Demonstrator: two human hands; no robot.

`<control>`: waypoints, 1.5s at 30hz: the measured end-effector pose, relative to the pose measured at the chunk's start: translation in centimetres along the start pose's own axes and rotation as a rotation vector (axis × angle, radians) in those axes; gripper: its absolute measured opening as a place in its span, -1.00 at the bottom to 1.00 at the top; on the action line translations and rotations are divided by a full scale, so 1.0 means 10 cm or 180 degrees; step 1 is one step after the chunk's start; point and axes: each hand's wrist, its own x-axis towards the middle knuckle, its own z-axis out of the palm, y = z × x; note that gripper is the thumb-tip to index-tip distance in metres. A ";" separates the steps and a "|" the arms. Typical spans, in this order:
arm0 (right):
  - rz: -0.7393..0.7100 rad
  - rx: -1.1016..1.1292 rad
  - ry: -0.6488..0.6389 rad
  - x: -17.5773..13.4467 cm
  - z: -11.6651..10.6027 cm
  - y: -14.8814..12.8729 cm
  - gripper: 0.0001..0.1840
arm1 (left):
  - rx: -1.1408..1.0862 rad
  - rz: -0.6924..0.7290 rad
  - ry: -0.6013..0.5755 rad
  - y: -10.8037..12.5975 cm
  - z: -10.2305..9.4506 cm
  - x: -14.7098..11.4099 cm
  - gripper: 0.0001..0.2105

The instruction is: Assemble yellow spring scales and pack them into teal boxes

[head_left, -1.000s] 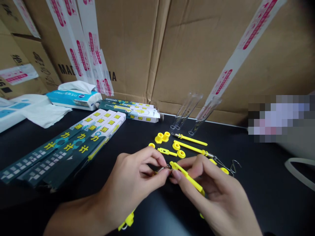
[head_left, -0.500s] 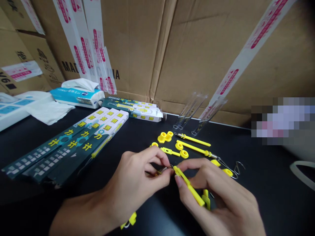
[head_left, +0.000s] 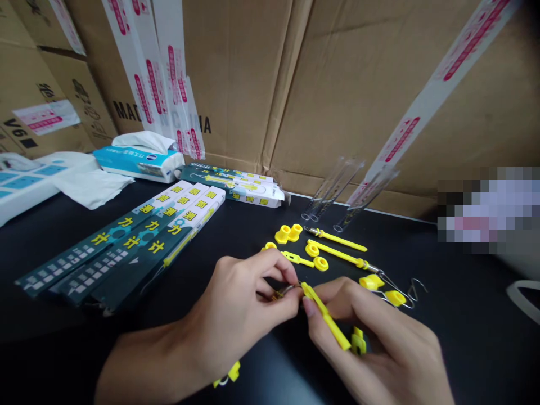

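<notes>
While the left hand [head_left: 248, 301] pinches a small metal piece [head_left: 289, 289] between thumb and forefinger, the right hand [head_left: 373, 337] grips a slender yellow rod [head_left: 335, 329], thumb on the near side, forefinger behind. Both parts are held up over the desk [head_left: 274, 365], well short of its back edge; its near edge is out of view. The step in hand looks like joining the metal piece's thin wire end to the rod's tip; whether the two are hooked together cannot be told, as fingertips cover the spot. It would go best, I judge, with the rod gripped firmly close to its tip and only the wire turned, in small motions without force, since thin wire may bend or slip. Rolling the rod's broad face upward should help the aim.

Both forearms come from the near side and angle inward, fingertips almost meeting. Beneath the right palm is a yellow fitting [head_left: 358, 341], perhaps held, perhaps not.

Just beyond the hands lie a slotted yellow stem [head_left: 299, 259] and a yellow ring [head_left: 321, 264], with wire hooks [head_left: 409, 295] to the right. Toward the back edge are clear tubes [head_left: 367, 198]; dynamometer cartons [head_left: 126, 247] lie side by side on the left.
</notes>
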 end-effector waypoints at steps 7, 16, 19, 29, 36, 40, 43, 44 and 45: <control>0.0073 -0.0141 -0.0231 -0.02 0.05 0.02 -0.71 | -0.0054 0.0004 -0.0032 -0.01 0.01 0.00 -0.95; 0.0392 -0.0136 -0.0480 0.00 0.01 0.00 -0.68 | 0.0190 0.0066 -0.0041 -0.02 -0.01 0.01 -0.95; 0.0454 -0.0027 -0.0551 0.02 0.02 0.02 -0.68 | 0.0211 0.0071 -0.0032 -0.03 -0.01 0.02 -0.95; 0.0560 0.0278 -0.0712 0.12 0.01 -0.02 -0.67 | 0.0378 0.0055 -0.0017 -0.04 -0.01 0.03 -0.94; 0.0884 0.0573 -0.1062 0.16 -0.01 0.01 -0.68 | 0.0454 0.0011 -0.0061 -0.04 0.00 0.03 -0.93; 0.1019 0.0650 -0.1144 0.17 -0.01 0.03 -0.69 | 0.0505 -0.0043 -0.0044 -0.05 -0.01 0.03 -0.94; 0.1074 0.0706 -0.1084 0.19 0.00 0.01 -0.69 | 0.0506 -0.0046 -0.0066 -0.05 -0.01 0.03 -0.95; 0.1109 0.0717 -0.1071 0.20 0.00 0.00 -0.69 | 0.0509 -0.0046 -0.0067 -0.05 -0.01 0.03 -0.95; 0.1145 0.0731 -0.1067 0.20 0.00 -0.01 -0.69 | 0.0509 -0.0057 -0.0071 -0.05 -0.01 0.04 -0.95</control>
